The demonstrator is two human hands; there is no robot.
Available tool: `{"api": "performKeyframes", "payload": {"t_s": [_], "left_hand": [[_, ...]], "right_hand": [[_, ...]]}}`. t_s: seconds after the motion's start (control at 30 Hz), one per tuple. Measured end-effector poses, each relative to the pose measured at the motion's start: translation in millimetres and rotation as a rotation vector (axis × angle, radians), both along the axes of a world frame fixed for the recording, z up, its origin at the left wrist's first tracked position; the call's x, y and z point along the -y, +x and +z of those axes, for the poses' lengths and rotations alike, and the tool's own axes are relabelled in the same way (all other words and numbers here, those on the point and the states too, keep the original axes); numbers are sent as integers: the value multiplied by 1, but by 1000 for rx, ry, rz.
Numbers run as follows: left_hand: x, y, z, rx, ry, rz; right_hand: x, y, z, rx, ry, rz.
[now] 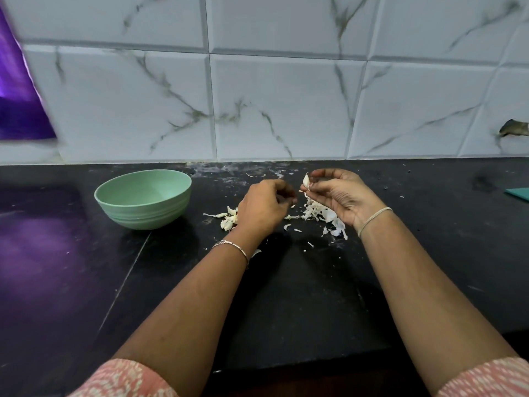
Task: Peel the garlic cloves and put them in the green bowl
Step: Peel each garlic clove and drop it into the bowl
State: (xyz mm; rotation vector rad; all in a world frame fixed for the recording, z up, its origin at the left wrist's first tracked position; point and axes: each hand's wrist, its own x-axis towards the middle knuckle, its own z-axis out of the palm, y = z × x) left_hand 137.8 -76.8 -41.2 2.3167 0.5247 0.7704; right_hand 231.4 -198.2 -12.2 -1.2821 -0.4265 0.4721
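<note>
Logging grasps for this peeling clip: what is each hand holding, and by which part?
The right hand pinches a garlic clove by its lower end, and the pointed tip sticks up free. The left hand is curled; whether it holds anything cannot be told.

Left hand (262, 209): fingertips (289, 196) blurred, curled under; a hold cannot be told. It covers part of the loose cloves (229, 218) just right of the green bowl (143, 216). Right hand (340, 196) hides part of the peel heap (316, 212) and the lower end of the clove (306, 181) it pinches. Purple object (20, 110) far left of bowl: blurred, cut by edge. Teal object (518, 194) far right: cut off.
</note>
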Motion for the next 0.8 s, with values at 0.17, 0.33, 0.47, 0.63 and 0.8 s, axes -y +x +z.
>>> {"api": "performKeyframes", "payload": {"t_s": [0.17,0.33,0.47,0.63,0.8], "left_hand": [[2,-3,1,-59,104,-64],[-2,-2,0,-15,53,-2],[-4,-2,0,156,-47,-64],[2,-8,4,164,94,-3],[3,-9,3,139,244,97]], "right_hand": [[0,-2,3,-1,-8,29],[0,-5,3,-9,-19,61],[-1,-6,2,-24,-28,69],[-4,-10,2,-77,29,102],[-10,-13,-1,-90,26,141]]}}
